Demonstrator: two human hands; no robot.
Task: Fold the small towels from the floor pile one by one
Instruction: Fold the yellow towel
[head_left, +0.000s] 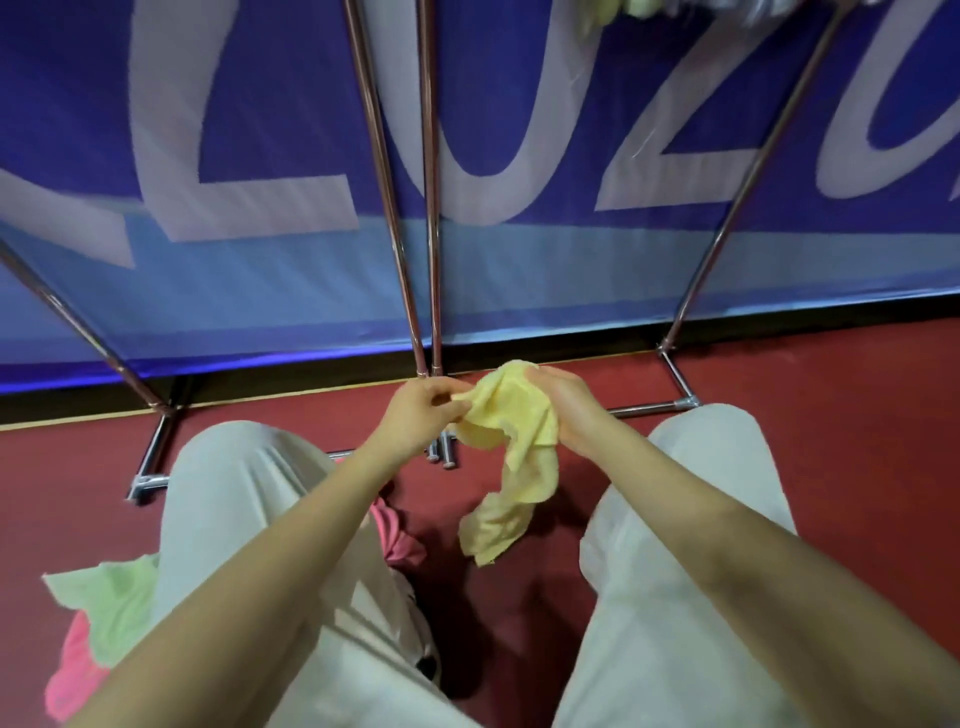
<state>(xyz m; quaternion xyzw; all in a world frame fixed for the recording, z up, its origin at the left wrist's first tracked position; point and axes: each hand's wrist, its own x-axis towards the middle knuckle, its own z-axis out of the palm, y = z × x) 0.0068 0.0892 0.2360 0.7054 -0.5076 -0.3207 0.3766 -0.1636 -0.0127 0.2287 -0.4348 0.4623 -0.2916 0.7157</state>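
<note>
Yellow towel (511, 426) is held above the red floor (831, 415), pinched by left hand (421, 415), gripped by right hand (566, 410); green towel (111, 597) and pink towels (72, 670) are partly hidden by left leg (234, 519).

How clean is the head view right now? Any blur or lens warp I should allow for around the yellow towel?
Head view: wide-angle warp bows the metal rack poles and stretches both forearms; the yellow towel, pinched between left hand and right hand, looks soft-edged, slightly blurred; the banner lettering is smeared too; lighting is even, with a dark shadow on the red floor between the knees.
</note>
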